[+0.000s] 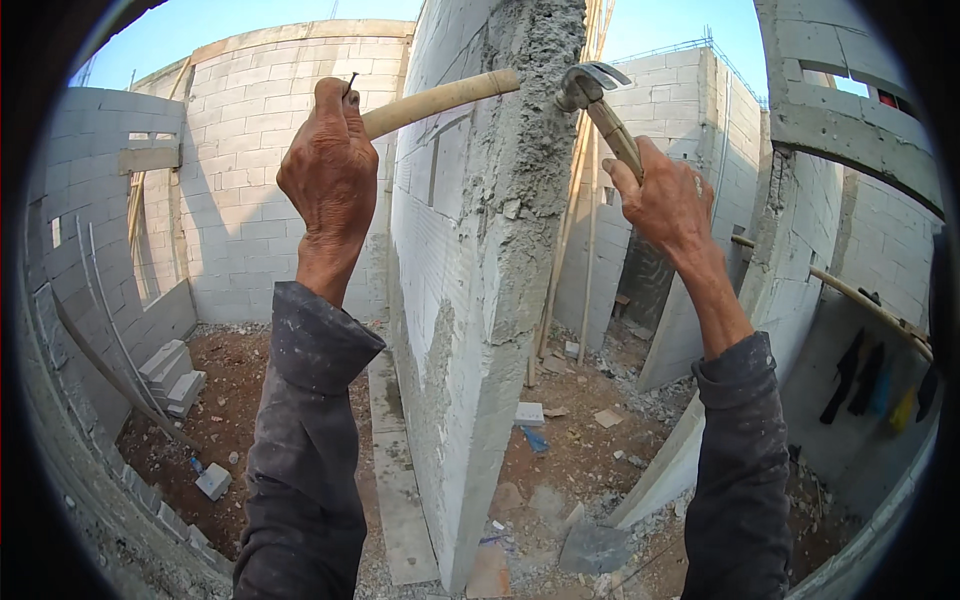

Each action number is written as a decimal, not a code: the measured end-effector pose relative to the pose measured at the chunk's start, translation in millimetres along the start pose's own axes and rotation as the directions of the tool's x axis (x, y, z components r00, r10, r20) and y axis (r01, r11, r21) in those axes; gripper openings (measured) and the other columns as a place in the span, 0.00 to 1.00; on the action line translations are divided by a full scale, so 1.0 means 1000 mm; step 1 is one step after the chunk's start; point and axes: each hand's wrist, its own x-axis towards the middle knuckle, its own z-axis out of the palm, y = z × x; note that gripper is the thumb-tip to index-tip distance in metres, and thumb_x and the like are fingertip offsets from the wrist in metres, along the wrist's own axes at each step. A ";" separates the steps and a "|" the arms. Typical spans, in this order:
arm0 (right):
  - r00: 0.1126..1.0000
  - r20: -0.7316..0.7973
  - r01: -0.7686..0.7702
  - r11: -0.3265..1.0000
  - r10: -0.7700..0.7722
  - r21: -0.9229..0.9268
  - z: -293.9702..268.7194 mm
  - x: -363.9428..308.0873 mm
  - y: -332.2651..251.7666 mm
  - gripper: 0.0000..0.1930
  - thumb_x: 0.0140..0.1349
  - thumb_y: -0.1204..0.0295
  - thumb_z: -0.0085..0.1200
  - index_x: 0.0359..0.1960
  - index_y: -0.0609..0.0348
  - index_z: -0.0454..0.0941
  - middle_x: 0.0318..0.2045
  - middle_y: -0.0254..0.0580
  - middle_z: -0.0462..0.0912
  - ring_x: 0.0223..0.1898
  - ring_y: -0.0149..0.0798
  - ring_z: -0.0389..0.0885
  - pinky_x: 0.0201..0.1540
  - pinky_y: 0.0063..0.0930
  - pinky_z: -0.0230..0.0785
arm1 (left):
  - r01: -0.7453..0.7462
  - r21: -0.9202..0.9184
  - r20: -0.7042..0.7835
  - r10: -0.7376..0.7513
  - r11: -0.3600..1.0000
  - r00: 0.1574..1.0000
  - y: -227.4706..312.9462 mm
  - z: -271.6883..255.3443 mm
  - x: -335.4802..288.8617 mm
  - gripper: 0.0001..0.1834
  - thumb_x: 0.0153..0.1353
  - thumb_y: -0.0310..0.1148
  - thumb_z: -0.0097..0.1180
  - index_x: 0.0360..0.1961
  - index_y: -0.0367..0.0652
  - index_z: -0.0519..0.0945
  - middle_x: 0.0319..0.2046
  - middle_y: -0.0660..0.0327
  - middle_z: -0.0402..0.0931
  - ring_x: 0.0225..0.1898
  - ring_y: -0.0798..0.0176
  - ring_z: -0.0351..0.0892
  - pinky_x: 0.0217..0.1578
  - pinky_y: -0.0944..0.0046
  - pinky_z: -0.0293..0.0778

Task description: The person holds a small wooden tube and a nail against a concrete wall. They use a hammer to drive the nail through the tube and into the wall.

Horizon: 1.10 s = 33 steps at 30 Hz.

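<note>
Reddish dirt ground (235, 385) — loose grey blocks (213, 481), stacked blocks (172, 372), rubble, concrete strip (400, 490)

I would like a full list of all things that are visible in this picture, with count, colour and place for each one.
nail: one, dark, pinched at the top of the left hand
bamboo pole: one, pale yellow, behind the left hand, running to the wall end
claw hammer: one, metal head, wooden handle, in the right hand
block wall: one, grey-white, centre, rough mortar on its end
loose blocks: several, pale grey, on the red-brown ground at left
hanging clothes: several, dark, blue and yellow, lower right
left hand: one, raised, fingers closed on the nail
right hand: one, raised, gripping the hammer handle
</note>
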 end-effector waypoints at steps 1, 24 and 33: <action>1.000 -0.010 0.005 1.000 -0.005 0.004 0.002 -0.004 -0.001 0.17 0.73 0.55 0.54 0.42 0.59 0.77 0.18 0.51 0.83 0.25 0.55 0.87 0.37 0.55 0.78 | -0.004 0.003 -0.010 0.004 1.000 1.000 0.000 0.000 0.003 0.08 0.81 0.41 0.46 0.47 0.51 0.75 0.22 0.60 0.81 0.23 0.59 0.85 0.24 0.55 0.75; 0.998 0.029 0.048 0.991 -0.051 0.122 0.015 -0.009 0.011 0.18 0.73 0.55 0.53 0.41 0.60 0.79 0.22 0.52 0.85 0.27 0.53 0.88 0.35 0.55 0.78 | -0.026 -0.006 0.015 0.026 1.000 1.000 0.029 0.014 0.011 0.09 0.81 0.41 0.46 0.46 0.50 0.75 0.19 0.60 0.79 0.20 0.58 0.81 0.23 0.54 0.73; 1.000 0.019 -0.020 0.986 0.017 0.168 0.017 0.020 0.032 0.22 0.74 0.52 0.51 0.46 0.62 0.82 0.24 0.50 0.85 0.28 0.51 0.87 0.38 0.50 0.79 | -0.026 0.011 -0.012 0.026 1.000 1.000 0.035 0.014 0.018 0.09 0.80 0.40 0.46 0.47 0.49 0.75 0.20 0.59 0.81 0.21 0.58 0.83 0.22 0.54 0.73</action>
